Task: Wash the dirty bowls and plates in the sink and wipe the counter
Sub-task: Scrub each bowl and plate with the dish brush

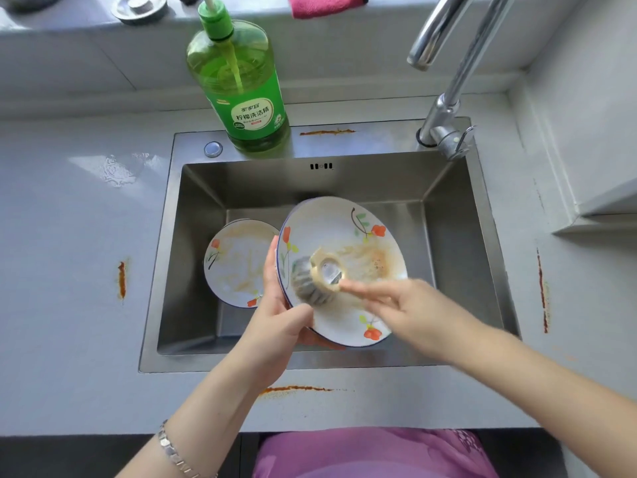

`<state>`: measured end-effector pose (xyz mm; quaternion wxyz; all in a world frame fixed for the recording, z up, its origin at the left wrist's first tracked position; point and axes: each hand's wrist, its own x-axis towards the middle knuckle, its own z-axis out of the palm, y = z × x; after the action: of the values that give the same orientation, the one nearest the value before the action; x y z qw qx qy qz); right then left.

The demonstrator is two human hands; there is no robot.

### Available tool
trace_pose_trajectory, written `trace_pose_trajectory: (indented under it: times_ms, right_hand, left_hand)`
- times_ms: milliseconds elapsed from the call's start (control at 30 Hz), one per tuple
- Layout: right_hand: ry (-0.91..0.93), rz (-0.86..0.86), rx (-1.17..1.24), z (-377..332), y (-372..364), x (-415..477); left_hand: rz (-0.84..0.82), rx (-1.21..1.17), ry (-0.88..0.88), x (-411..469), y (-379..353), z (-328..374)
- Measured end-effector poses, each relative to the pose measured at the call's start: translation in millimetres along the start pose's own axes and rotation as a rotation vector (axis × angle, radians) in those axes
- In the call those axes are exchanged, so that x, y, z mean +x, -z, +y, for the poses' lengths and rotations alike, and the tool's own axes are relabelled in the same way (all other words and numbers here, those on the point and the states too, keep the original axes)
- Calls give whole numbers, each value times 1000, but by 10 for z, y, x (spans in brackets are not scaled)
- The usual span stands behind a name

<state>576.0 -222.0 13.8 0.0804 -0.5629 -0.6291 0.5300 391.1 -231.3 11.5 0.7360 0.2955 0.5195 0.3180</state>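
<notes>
While the grey worktop (79, 236) waited to be wiped, with rusty orange streaks on it in front of, behind and to both sides of the basin, the washing went on inside the steel sink (165, 270). No water could be seen running from the chrome tap (444, 108), so a rinse would be wanted once the scrubbing was through. A green bottle of dish soap (241, 91) stood on the sink's back ledge, within reach if the grease would not lift.

One flowered plate (344, 232) was held tilted above the basin, smeared brown toward its right side. The left hand (275, 315) was closed round its lower left rim, thumb on the face, fingers behind. That grip looked sound; keeping the plate low over the basin would spare it if a soapy rim slipped.

A second flowered plate (238, 263), just as smeared, lay against the sink floor and left wall behind the first, not yet washed.

The right hand (413, 312), blurred, was curled about the handle of a steel-wool scrubber (310, 281), whose head pressed the plate's centre. Working it in circles out toward the brown patch and the rim would likely clear the worst. A pink cloth (324, 5) hung on the sill for the wiping.
</notes>
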Motion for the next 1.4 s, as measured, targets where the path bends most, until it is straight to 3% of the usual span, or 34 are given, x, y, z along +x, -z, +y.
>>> trace_pose_trajectory:
  times_ms: [100,267,400,533,667,800,933,1100,1233,1333,1400]
  right_hand:
    - [-113,148,-58,136,178,151]
    - [36,-24,40,-47,14,0]
    - [-86,139,-93,74,187,138]
    - [44,-22,-31,-50,-49,-10]
    - [-90,133,-125,120,151,157]
    - [68,-9,-58,-23,-42,23]
    - [-16,146,-119,63,118,157]
    - [142,56,-198,-140,-28,53]
    - [-35,201,-449,136,303,291]
    - [-134,122,-555,267,323,163]
    - [-138,6,-495,239,251,-2]
  left_hand:
    - [-47,-3,25,-46,-17,2]
    - [-68,-23,68,-49,-22,-33]
    - [-98,-27,74,-62,-47,-32]
    - [-81,-47,119,-43,-36,-21]
    - [-108,-26,133,-56,-36,-11]
    - [-87,-48,140,-48,-32,1]
    - [-102,-1,139,-76,-34,44]
    - [-74,0,153,-69,15,89]
    - [-29,40,116,-109,53,133]
    - [65,1,67,-76,100,170]
    - [114,-16,40,-43,130,182]
